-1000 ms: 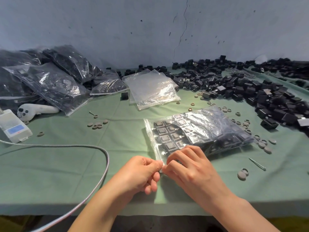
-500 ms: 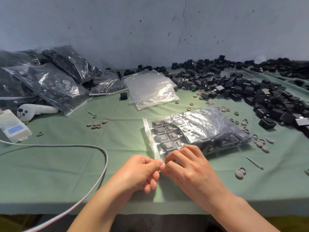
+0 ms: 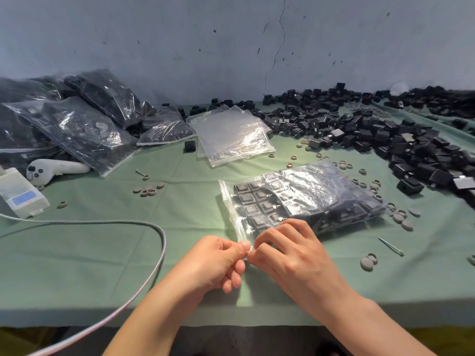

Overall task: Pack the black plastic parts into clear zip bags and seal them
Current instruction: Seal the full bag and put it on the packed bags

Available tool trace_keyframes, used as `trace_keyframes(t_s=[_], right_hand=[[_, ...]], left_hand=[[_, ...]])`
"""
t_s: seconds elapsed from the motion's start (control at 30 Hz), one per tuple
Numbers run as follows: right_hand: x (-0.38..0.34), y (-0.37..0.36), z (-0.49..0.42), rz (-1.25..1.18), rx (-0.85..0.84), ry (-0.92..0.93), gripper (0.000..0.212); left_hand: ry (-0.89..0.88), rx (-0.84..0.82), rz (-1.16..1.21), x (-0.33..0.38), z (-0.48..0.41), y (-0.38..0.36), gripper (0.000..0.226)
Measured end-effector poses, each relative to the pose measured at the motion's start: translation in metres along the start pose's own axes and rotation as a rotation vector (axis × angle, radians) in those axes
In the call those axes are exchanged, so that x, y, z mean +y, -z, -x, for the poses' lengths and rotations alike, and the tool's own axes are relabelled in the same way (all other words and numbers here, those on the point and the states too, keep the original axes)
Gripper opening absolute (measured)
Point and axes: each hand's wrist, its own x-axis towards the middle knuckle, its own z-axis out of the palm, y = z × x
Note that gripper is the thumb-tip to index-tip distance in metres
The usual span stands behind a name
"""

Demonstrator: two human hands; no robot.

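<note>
**Q:** Where is the zip bag?

**A:** The zip bag (image 3: 303, 199) lies flat on the desk (image 3: 77, 265), at 12 to 1 o'clock from the hands. It holds black parts (image 3: 250, 199) packed in rows. Its zip edge faces 9 o'clock, and the near corner of that edge reaches the hands.

**Q:** What is the state of the left hand?

**A:** The left hand (image 3: 218, 260) is narrow. Thumb and forefinger pinch the near corner of the zip edge, and the other fingers are curled under.

**Q:** And the right hand?

**A:** The right hand (image 3: 290, 255) is also narrow. Its fingers are curled, and their tips pinch the same corner, touching the left thumb. The palm covers the near part of the bag.

**Q:** Is the zip closed?

**A:** Cannot tell; the strip is too thin and shiny to read.

**Q:** Where is the remaining stock?

**A:** The loose parts (image 3: 380, 140) lie in a heap from 1 to 3 o'clock, against the wall. A stack of empty bags (image 3: 231, 134) lies at 12 o'clock, beyond the zip bag. The full bags (image 3: 77, 124) are piled at 10 o'clock.

**Q:** What else is on the desk?

**A:**
- Grey caps (image 3: 149, 189) lie scattered at 11 o'clock and around the far side of the zip bag.
- A thin pin (image 3: 390, 246) lies at 3 o'clock.
- A white controller (image 3: 56, 168) and a small white device (image 3: 20, 199) with a blue screen sit at 9 to 10 o'clock.
- A braided cable (image 3: 163, 242) loops across the desk at 9 o'clock.
</note>
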Motion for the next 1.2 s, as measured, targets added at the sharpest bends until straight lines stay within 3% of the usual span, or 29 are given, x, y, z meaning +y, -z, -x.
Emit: trace_keyframes(t_s=[1.2], right_hand=[[0.0016,-0.0027,0.0029,-0.024,-0.001,0.007,0.006]], left_hand=[[-0.004,-0.038,0.023,-0.0049,-0.0061,0.0063,0.027]])
